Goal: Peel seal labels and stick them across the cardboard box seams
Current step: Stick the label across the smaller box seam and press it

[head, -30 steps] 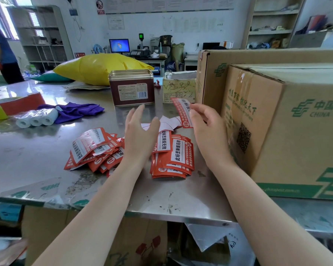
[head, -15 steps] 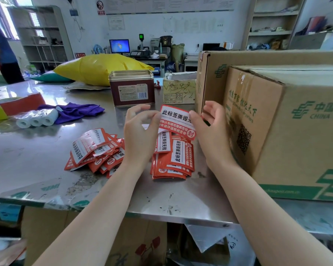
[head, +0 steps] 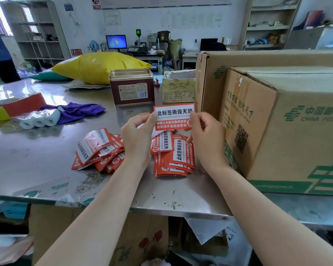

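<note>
Left hand [head: 137,135] and right hand [head: 205,137] each pinch a side edge of one red-and-white seal label [head: 174,117], held above label piles [head: 173,154] on a steel table [head: 37,166], beside a cardboard box [head: 288,131].

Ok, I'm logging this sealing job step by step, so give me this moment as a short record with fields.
left hand: pinches the held seal label's left edge
right hand: pinches its right edge
held seal label: red and white, print facing the camera, above the table
spare labels: two loose piles on the steel table
China Post box: right of the hands, no label on its visible faces
</note>
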### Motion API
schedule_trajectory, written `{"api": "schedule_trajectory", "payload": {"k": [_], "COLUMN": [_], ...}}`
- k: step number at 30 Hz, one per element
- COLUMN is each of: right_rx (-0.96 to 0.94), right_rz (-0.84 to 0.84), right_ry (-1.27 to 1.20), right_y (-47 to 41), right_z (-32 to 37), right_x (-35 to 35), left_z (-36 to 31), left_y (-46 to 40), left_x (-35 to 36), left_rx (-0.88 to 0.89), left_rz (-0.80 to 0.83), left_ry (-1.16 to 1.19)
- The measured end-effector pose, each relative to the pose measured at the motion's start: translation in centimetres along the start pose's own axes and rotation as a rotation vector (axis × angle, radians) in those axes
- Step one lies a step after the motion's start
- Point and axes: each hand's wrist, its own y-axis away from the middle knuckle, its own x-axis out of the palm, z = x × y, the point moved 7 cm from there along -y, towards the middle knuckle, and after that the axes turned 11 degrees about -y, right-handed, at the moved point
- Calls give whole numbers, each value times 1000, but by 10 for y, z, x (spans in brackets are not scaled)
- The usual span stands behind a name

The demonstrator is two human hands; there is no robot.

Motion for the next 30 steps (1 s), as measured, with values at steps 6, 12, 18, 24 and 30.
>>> {"api": "schedule_trajectory", "payload": {"k": [6, 12, 18, 24, 30], "right_rx": [-138, -263, -269, -104, -3], "right_rz": [54, 42, 67, 141, 157], "right_ry": [242, 473, 576, 537, 569], "right_y": [-15, -43, -79, -103, -107], "right_z": [40, 106, 156, 153, 135], "right_x": [12, 14, -28, -95, -140], "left_z": [-21, -61, -122, -152, -159], "left_y": [-6, -13, -6, 5, 24], "left_x": [-15, -22, 2, 45, 87], "left_rx": [4, -3, 30, -28, -56], "left_rz": [-49, -98, 5, 139, 256], "left_ry": [-29, -53, -100, -163, -229]}}
